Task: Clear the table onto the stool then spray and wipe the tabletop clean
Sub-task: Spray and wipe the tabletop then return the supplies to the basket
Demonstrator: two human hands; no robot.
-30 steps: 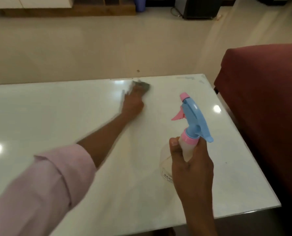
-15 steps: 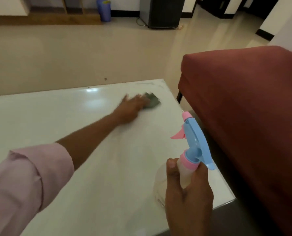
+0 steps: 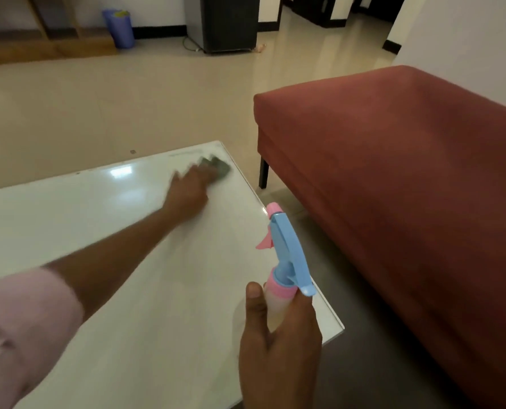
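1. I am seeing the left hand [image 3: 191, 190] stretched out to the far right corner of the white desk [image 3: 104, 231], lying on a grey-green cloth [image 3: 218, 168] that is flat on the glossy top; the hand is blurred, so I cannot tell how its fingers are lying on the cloth.
2. The left arm is wearing a rolled pink sleeve [image 3: 18, 326] low on the near left of the view.
3. The right hand [image 3: 278, 343] is clenching its grip around the neck and body of a spray bottle [image 3: 285, 261], thumb on the left side, holding it upright above the near right edge of the desk.
4. The bottle is showing a blue spray head with a pink nozzle and trigger and a pink collar; its body is pale and see-through, and I cannot tell how much liquid is sitting in it.
5. A red upholstered bench [image 3: 393, 172] is standing just beside the desk on the right.
6. Far back on the tiled floor, a blue bin [image 3: 118, 28] is holding something yellowish at its rim, near a dark cabinet [image 3: 225, 22].
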